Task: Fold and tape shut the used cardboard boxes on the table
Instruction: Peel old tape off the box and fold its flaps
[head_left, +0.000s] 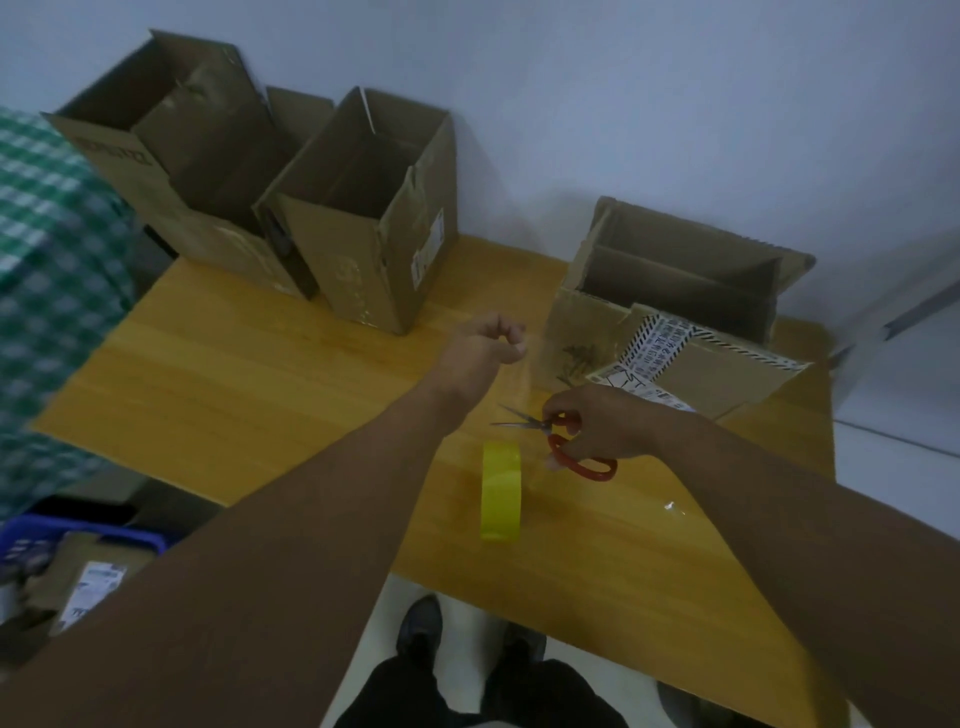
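Note:
My left hand (488, 345) is raised over the wooden table (234, 395) and pinches the end of a clear tape strip (527, 395). The strip runs down to a yellow tape roll (501, 491) that stands on edge. My right hand (597, 421) grips red-handled scissors (566, 447), whose blades are open and point left at the strip. Three open cardboard boxes stand on the table: a large one (171, 156) at the back left, a tall one (363, 228) beside it, and a low one with a divider (675, 280) at the right. A printed-tape flap (660, 348) of the low box hangs forward.
A person in a green checked shirt (52, 291) stands at the left edge of the table. A blue basket (83, 535) with cardboard scraps sits on the floor at the lower left. My shoes (421, 629) show below the table's near edge. A wall runs behind the boxes.

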